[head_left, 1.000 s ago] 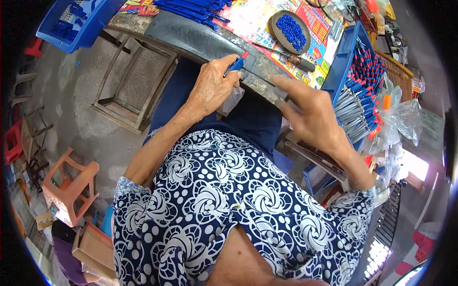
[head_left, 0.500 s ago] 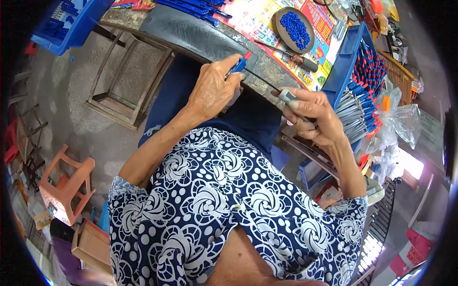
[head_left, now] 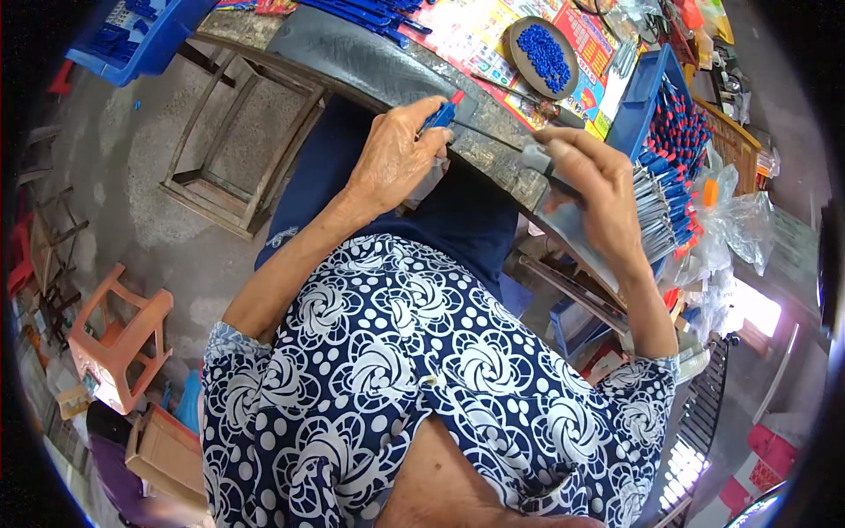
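Observation:
My left hand point(head_left: 387, 158) is closed around a small blue plastic piece with a red end point(head_left: 445, 114), at the near edge of the worktable point(head_left: 497, 163). In my right hand point(head_left: 603, 194) is a screwdriver point(head_left: 536, 158) with a grey and black handle. Its thin dark shaft points left toward the blue piece, and its tip seems to meet it. My fingers cover most of the blue piece, so its full shape is hidden. Beyond my hands lies a round dish point(head_left: 521, 63) of tiny blue parts.
Long blue pieces point(head_left: 361, 19) lie on the table's far side. A second tool with a dark handle point(head_left: 563, 114) rests near the dish. At right stands a blue bin point(head_left: 627, 114) of blue, red and grey items. A blue crate point(head_left: 132, 62) and a wooden stool point(head_left: 211, 202) are left.
My right hand has turned, its fingers shifting over the screwdriver handle, and moved slightly right. My left hand keeps its grip on the blue piece, almost still.

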{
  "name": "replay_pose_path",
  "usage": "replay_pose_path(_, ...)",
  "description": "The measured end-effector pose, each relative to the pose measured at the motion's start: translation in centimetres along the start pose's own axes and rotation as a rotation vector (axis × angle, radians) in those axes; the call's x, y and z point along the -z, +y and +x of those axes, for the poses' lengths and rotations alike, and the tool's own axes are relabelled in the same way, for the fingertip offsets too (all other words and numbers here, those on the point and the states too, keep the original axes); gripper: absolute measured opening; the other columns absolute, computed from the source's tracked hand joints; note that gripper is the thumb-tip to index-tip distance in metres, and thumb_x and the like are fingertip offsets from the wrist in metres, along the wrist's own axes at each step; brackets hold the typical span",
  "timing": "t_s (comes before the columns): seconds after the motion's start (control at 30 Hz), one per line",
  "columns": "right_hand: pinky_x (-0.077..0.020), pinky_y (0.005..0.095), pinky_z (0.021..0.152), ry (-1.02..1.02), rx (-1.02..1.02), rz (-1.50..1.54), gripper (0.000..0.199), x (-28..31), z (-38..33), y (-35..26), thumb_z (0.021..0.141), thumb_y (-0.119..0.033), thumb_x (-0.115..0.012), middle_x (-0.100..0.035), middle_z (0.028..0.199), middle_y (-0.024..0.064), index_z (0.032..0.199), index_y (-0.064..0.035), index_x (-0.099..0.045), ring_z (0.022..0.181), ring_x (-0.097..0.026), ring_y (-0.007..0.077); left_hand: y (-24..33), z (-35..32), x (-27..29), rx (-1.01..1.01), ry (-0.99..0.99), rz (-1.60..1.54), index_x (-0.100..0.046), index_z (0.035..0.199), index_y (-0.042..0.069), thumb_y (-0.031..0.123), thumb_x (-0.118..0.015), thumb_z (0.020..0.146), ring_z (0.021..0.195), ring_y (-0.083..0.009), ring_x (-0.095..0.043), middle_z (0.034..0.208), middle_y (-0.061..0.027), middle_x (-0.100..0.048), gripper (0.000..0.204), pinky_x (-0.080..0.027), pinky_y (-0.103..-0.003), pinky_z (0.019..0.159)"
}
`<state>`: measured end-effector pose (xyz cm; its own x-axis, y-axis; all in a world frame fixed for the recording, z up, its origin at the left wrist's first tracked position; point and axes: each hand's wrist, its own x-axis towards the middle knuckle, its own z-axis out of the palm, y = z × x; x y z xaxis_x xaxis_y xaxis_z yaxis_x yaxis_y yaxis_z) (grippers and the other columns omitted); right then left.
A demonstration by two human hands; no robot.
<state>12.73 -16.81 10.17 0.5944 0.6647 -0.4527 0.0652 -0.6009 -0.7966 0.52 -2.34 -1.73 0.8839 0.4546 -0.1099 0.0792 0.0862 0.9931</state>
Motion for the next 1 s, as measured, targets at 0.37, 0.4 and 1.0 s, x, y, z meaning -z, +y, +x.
replay_pose_path(0.37, -0.0244, 0.0215, 0.024, -0.346, -0.484, 0.513, 0.035, 1.6, 0.6, 2.3, 0.085, -0.014, -0.049, -0.054, 0.073, 0.0134, 0.111, 0.0090, -0.045, 0.033, -0.027, 0.0035, 0.1, 0.1, -0.3, 0.007, -0.001, -0.007, -0.053, 0.089, -0.004, 0.008, -0.050, 0.076, 0.056, -0.0247, -0.058, 0.061, -0.0171, -0.056, 0.018, -0.044, -0.032, 0.055)
replay_pose_path(0.4, -0.0292, 0.0244, 0.028, -0.353, -0.387, 0.287, 0.032, 1.4, 0.5, 2.0, 0.082, -0.009, -0.052, -0.054, 0.074, 0.0121, 0.111, 0.0042, -0.048, 0.036, -0.033, 0.0059, -0.1, 0.1, -0.2, -0.005, 0.008, 0.014, -0.053, 0.090, -0.004, 0.008, -0.051, 0.076, 0.056, -0.0255, -0.058, 0.061, -0.0175, -0.056, 0.019, -0.044, -0.032, 0.055)
replay_pose_path(1.0, -0.0423, 0.0205, 0.056, 0.360, 0.418, -0.287, 0.030, -1.0, 0.0, 2.1, 0.077, -0.014, -0.065, -0.054, 0.079, 0.0013, 0.103, -0.0019, -0.057, 0.066, -0.051, 0.0062, 0.4, -0.1, -0.3, 0.086, -0.004, -0.145, -0.054, 0.087, -0.004, 0.009, -0.050, 0.077, 0.047, -0.0061, -0.046, 0.057, -0.0052, -0.055, 0.017, -0.038, -0.023, 0.044)
